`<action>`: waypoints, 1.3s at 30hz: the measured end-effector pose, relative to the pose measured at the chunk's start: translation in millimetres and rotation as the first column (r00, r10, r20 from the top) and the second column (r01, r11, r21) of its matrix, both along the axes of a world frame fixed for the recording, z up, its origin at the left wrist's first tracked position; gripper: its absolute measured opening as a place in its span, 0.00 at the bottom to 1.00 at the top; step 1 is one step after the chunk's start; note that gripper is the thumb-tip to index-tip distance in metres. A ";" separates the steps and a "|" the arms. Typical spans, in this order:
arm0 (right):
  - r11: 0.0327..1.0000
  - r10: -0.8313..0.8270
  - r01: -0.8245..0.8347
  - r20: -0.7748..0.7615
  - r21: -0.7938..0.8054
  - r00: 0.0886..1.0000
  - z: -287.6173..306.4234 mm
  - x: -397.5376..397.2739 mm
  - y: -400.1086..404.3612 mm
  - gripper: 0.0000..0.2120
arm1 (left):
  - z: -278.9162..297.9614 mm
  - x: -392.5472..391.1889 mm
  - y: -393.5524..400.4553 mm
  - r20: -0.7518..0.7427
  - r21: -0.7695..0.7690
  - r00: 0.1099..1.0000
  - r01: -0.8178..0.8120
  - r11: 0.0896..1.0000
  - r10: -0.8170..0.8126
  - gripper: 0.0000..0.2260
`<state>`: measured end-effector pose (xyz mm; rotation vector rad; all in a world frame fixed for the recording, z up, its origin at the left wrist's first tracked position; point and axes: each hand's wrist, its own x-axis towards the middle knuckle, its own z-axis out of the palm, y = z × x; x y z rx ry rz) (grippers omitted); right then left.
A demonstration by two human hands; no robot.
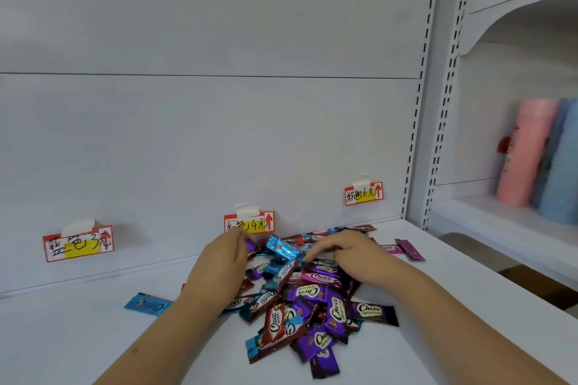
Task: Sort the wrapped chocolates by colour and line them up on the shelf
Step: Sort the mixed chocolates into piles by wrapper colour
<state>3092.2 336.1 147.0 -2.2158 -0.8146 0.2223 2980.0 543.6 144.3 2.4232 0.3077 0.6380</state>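
Observation:
A mixed heap of wrapped chocolates (316, 300) in blue, red, purple and pink lies on the white shelf (78, 337). My left hand (223, 255) reaches into the heap's far left side and pinches a dark wrapped chocolate (254, 250). My right hand (347, 248) lies over the back of the heap with fingers curled down among the wrappers; what it holds is hidden. A shiny blue chocolate (283, 248) sits between the two hands. One blue chocolate (147, 305) lies apart on the left, and a purple one (409, 248) lies apart on the right.
Three red-and-yellow price tags are taped to the back panel: left tag (78, 243), middle tag (250, 222), right tag (363, 194). A slotted upright (419, 122) bounds the shelf on the right. Beyond it stand pink and blue rolls (538, 156).

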 end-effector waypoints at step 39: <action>0.980 -0.159 0.187 0.306 -0.063 0.939 2.7 6.9 -26.2 0.24 | 15.3 -10.9 -24.5 -0.389 0.400 0.900 0.356 0.845 -0.196 0.23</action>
